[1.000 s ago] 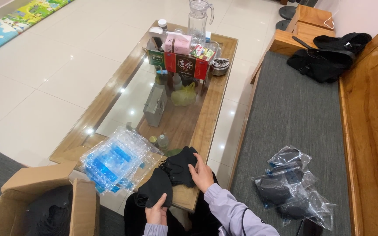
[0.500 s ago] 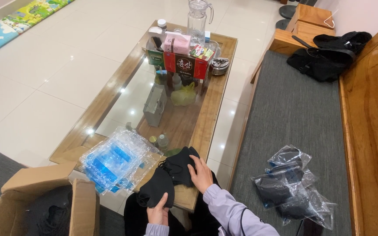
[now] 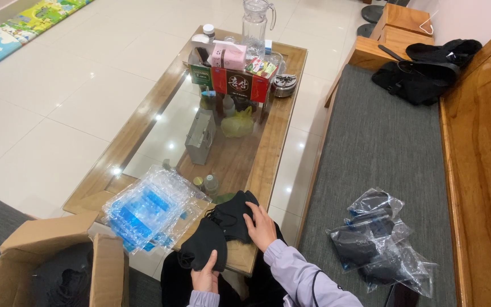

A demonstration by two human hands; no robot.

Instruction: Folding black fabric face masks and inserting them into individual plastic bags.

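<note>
From the head camera I see my left hand point(image 3: 204, 277) low at the near edge of the coffee table point(image 3: 274, 142), thumb and fingers pinching a black fabric mask point(image 3: 203, 250) that hangs partly over the table's lip. My right hand point(image 3: 262, 226) lies flat, fingers spread, pressing on a small pile of black masks point(image 3: 231, 213) at the near right corner of the wooden frame.

Room is tight here: a stack of clear plastic bags with blue print point(image 3: 146, 207) sits just left of the pile and overhangs the table's near edge. The far end is crowded with boxes point(image 3: 240, 79) and a glass jug point(image 3: 255, 20). The glass middle is more open, with a grey metal box point(image 3: 200, 136) standing on it.

An open cardboard box point(image 3: 46, 267) at lower left holds dark fabric pieces. On the grey bench cushion point(image 3: 382, 153) to my right lie crinkled clear bags with dark contents point(image 3: 376, 239); a black bag point(image 3: 427, 68) rests at the bench's far end.
</note>
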